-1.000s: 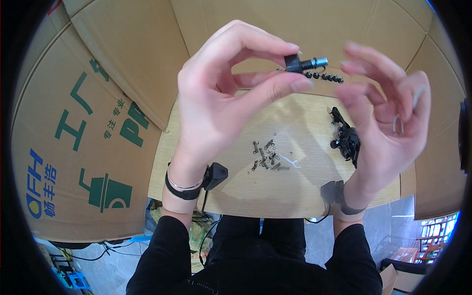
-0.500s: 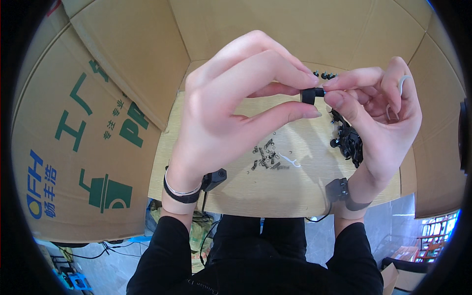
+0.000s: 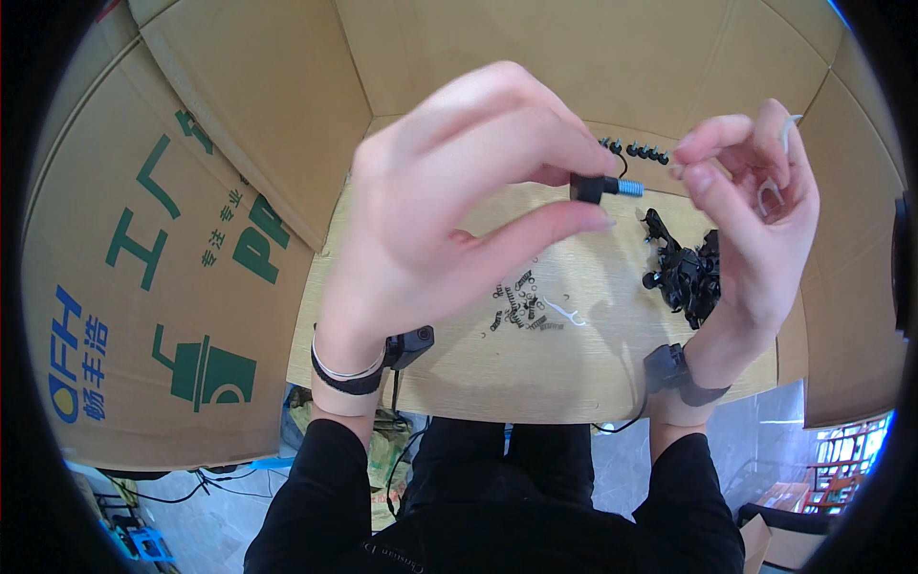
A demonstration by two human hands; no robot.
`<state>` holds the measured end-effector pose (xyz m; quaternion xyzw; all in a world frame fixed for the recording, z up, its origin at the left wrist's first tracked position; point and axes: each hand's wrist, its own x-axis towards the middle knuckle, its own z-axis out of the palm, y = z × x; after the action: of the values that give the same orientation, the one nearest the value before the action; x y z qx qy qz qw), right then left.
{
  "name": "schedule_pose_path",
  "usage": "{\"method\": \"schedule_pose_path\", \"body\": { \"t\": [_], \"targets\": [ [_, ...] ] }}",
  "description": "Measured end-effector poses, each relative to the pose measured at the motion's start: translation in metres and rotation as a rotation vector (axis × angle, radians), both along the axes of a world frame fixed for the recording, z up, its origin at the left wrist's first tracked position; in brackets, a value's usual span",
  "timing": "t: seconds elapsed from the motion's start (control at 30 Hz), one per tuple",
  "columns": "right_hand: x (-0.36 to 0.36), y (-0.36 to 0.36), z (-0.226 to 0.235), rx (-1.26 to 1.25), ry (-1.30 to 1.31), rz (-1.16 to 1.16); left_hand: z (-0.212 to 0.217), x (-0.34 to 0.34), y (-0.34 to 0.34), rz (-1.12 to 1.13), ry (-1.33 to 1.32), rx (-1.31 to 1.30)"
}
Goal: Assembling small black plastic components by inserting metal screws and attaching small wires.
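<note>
My left hand [image 3: 459, 191] pinches a black knob [image 3: 585, 187] between thumb and fingers. A bluish metal threaded stud [image 3: 629, 188] sticks out of it toward the right. A thin black curved strand [image 3: 624, 165] shows just above the stud. My right hand [image 3: 755, 201] is raised to the right, apart from the knob, its thumb and index finger nearly meeting. Whether anything tiny sits between those tips is too blurred to tell. Its other fingers curl round a thin white plastic pick [image 3: 768, 196], which resembles a floss pick.
Small dark springs and rings [image 3: 521, 304] lie scattered mid-table, beside another white pick [image 3: 564, 312]. A heap of black parts [image 3: 684, 273] sits at the right. Several black studded knobs [image 3: 648, 153] line the back. Cardboard walls [image 3: 574, 57] enclose the table [image 3: 459, 392].
My right hand has come away from the knob, moving right, and the threaded stud is now exposed. My left hand has shifted slightly left with the knob.
</note>
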<state>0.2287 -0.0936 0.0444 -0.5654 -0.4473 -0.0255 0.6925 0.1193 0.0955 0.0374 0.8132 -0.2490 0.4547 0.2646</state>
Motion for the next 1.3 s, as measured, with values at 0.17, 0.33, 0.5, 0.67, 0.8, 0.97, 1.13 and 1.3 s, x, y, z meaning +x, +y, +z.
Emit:
{"method": "schedule_pose_path", "body": {
  "t": [0.17,0.33,0.5,0.67,0.8,0.97,1.13,1.3],
  "targets": [
    [-0.008,0.004,0.0,-0.033,-0.097,0.059,0.002,-0.007,-0.001,-0.103,0.166,-0.235],
    [-0.014,0.01,-0.006,0.021,-0.121,0.052,-0.001,-0.004,-0.004,-0.203,0.264,-0.395],
    [-0.015,0.015,-0.008,0.097,-0.077,0.124,-0.003,-0.005,-0.012,-0.33,0.388,-0.718],
    [-0.024,0.024,-0.01,0.148,0.062,0.064,-0.002,-0.002,-0.016,-0.392,0.457,-0.98],
    [-0.029,0.02,-0.006,0.091,0.11,-0.119,-0.006,0.002,-0.016,-0.356,0.383,-0.939],
    [-0.017,0.007,-0.009,0.037,-0.28,-0.223,-0.005,0.001,-0.011,-0.227,0.397,-0.37],
    [-0.005,0.011,-0.004,-0.062,-0.044,-0.104,-0.002,-0.006,-0.004,-0.196,0.098,-0.474],
    [-0.011,-0.01,-0.003,-0.243,-0.257,0.042,-0.007,0.011,0.005,0.041,0.012,-0.29]
  ]
}}
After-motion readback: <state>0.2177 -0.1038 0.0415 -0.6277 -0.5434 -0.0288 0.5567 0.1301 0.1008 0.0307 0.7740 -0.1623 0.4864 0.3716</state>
